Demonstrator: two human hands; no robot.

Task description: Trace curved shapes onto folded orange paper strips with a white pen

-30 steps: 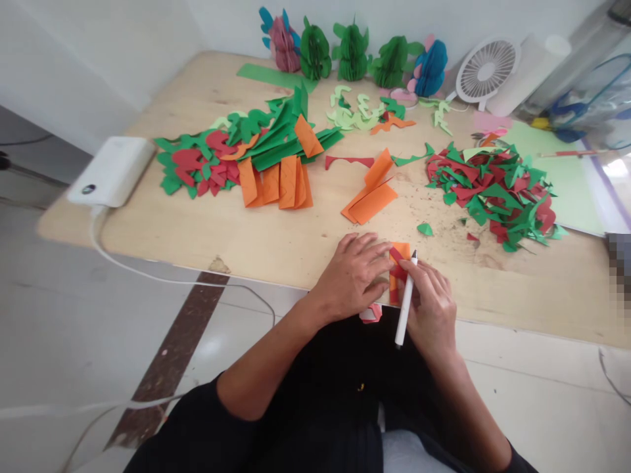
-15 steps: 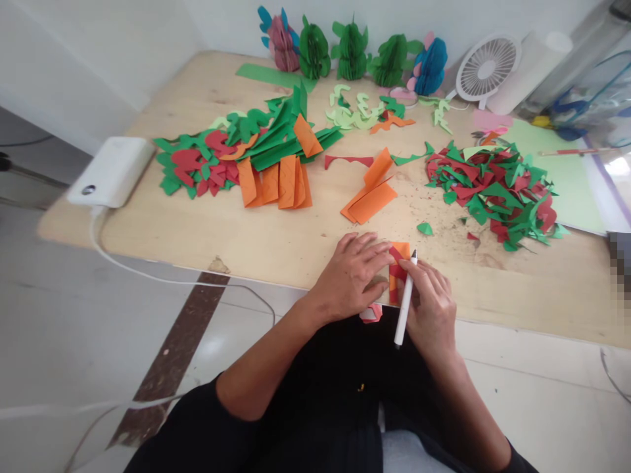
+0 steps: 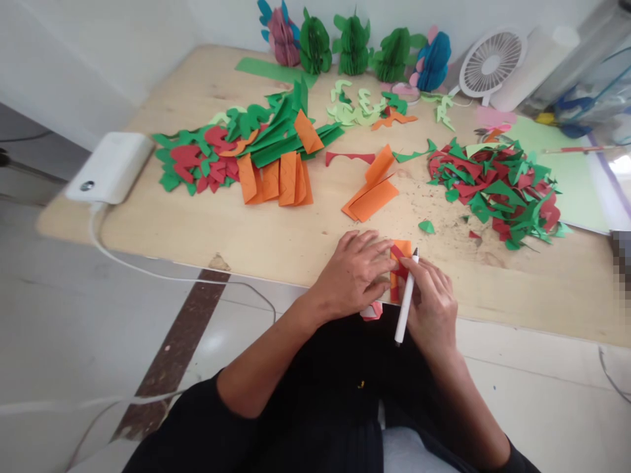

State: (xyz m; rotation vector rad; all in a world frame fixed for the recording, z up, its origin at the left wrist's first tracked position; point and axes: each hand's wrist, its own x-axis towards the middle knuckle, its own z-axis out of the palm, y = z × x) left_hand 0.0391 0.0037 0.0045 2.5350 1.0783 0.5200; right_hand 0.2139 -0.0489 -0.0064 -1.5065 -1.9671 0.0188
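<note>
My left hand (image 3: 355, 274) lies flat at the table's front edge, fingers stretched toward an orange folded paper (image 3: 403, 247). On top of that paper rests a red paper cutout (image 3: 398, 268), partly covered by my fingers. My right hand (image 3: 434, 299) holds a white pen (image 3: 405, 305) between thumb and fingers, its dark tip pointing up and away. The right fingertips also touch the red cutout. Below my left hand, a small red and white piece (image 3: 371, 311) shows at the table edge; its kind is unclear.
Folded orange papers (image 3: 372, 194) lie ahead. To the left are green and red cutouts (image 3: 197, 157) and a white power bank (image 3: 109, 169) with a cable. On the right sits a pile of scraps (image 3: 497, 190). Paper figures (image 3: 353, 46) and a small fan (image 3: 493, 64) stand behind.
Both hands stay almost in place, with the pen still in my right hand. The view has shifted very slightly.
</note>
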